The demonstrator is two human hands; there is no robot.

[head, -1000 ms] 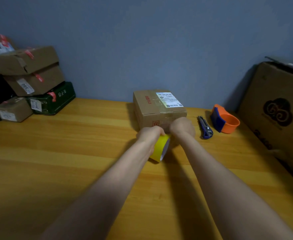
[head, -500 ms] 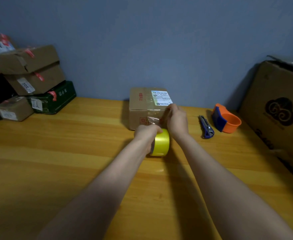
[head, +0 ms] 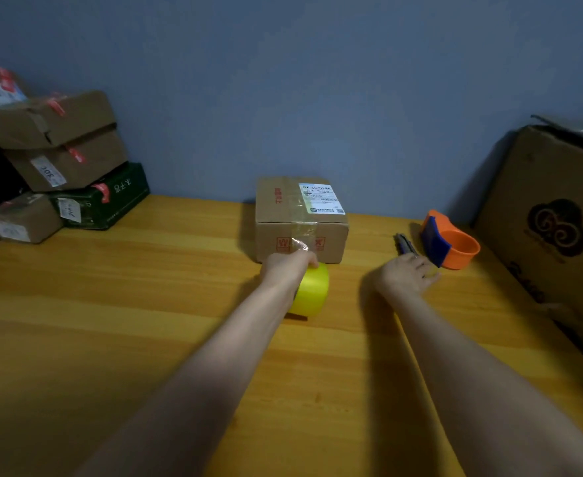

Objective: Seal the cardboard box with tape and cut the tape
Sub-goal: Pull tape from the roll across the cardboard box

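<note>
Since a moment ago our right hand [head: 405, 278] has left the cardboard box [head: 300, 220] at the counter's far edge, its fingers spread over the utility knife [head: 405, 244], while our left hand [head: 288, 270] grips the yellow tape roll [head: 312, 290].

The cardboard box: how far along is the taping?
Tape already runs over the cardboard box and down its front. The left hand holds the yellow tape roll, still attached. The right hand reaches onto the utility knife. Cutting remains.
</note>
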